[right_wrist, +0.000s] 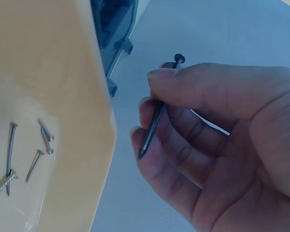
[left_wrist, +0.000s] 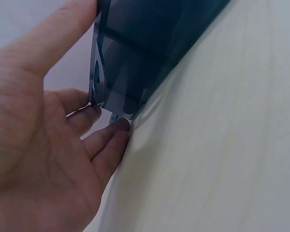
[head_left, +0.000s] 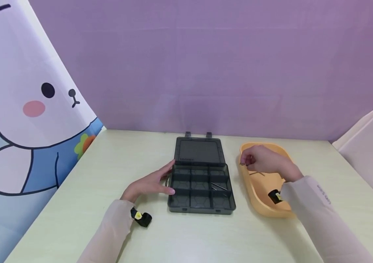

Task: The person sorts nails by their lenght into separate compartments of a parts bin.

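My left hand point(head_left: 152, 184) rests against the left side of a dark translucent compartment box point(head_left: 199, 210). Its thumb reaches over the edge, and the fingers touch the side with nothing pinched. Nails point(head_left: 218, 186) lie in a right-hand compartment. Over the left rim of the orange tray point(head_left: 255, 201), my right hand point(head_left: 266, 159) pinches a dark nail point(right_wrist: 151, 129) between thumb and fingers, its head above the thumb. Inside the tray the right wrist view shows another long nail point(right_wrist: 10, 147) and several screws point(right_wrist: 35, 166).
The box's lid point(head_left: 199, 149) lies folded back towards the purple cloth backdrop point(head_left: 186, 73). A pale tabletop point(head_left: 134, 237) carries both containers, the tray standing right of the box with a narrow gap between them. A cartoon-printed cloth point(head_left: 19, 87) hangs at the left.
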Motion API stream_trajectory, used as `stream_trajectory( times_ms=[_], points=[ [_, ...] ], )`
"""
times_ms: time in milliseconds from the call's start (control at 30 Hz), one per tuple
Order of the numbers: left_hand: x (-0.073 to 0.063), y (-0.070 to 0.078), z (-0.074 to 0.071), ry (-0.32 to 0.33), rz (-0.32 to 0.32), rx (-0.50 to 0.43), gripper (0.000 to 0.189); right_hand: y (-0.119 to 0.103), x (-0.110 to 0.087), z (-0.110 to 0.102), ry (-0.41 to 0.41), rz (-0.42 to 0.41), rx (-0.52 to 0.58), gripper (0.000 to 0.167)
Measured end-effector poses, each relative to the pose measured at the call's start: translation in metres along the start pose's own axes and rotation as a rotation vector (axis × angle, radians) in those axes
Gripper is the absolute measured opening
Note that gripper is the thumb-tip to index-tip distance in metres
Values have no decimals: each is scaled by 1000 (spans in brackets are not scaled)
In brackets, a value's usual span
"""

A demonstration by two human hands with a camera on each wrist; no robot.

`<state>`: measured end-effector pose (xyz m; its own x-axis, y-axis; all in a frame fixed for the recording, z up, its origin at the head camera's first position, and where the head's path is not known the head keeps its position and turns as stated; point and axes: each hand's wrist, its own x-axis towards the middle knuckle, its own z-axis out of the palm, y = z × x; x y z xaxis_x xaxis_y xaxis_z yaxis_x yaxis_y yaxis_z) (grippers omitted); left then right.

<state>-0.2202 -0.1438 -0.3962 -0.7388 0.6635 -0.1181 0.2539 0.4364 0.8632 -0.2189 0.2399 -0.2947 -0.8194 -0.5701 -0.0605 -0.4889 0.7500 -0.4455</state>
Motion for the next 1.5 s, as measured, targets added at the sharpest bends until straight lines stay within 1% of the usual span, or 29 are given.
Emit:
stream_trajectory(
  times_ms=[167, 300, 500, 667, 967, 1200, 1400, 1500],
  points=[
    [0, -1, 0, 1, 3, 1, 106, -2, 0, 4, -3, 23, 31, 19],
    [0, -1, 0, 1, 4, -2, 106, -8, 1, 8, 19, 19, 6, 19],
    [-1, 0, 0, 3, -1, -4, 105, -20, 2, 12, 56, -13, -51, 17],
    [-1, -1, 0, 7, -2, -2, 106, -30, 4, 18, 80, -30, -61, 18],
    [-1, -2, 1, 6, -5, -5, 106, -44, 11, 28, 50, 21, -35, 16],
    [0, -3, 0, -2, -3, -18, 107, -49, 17, 35, 51, -12, -46, 15],
    [1, -3, 1, 0, -15, -22, 105, -52, 20, 40, 33, -4, -43, 15],
    [0, -2, 1, 0, -21, -24, 105, -53, 22, 43, 36, -17, -58, 15]
  ],
)
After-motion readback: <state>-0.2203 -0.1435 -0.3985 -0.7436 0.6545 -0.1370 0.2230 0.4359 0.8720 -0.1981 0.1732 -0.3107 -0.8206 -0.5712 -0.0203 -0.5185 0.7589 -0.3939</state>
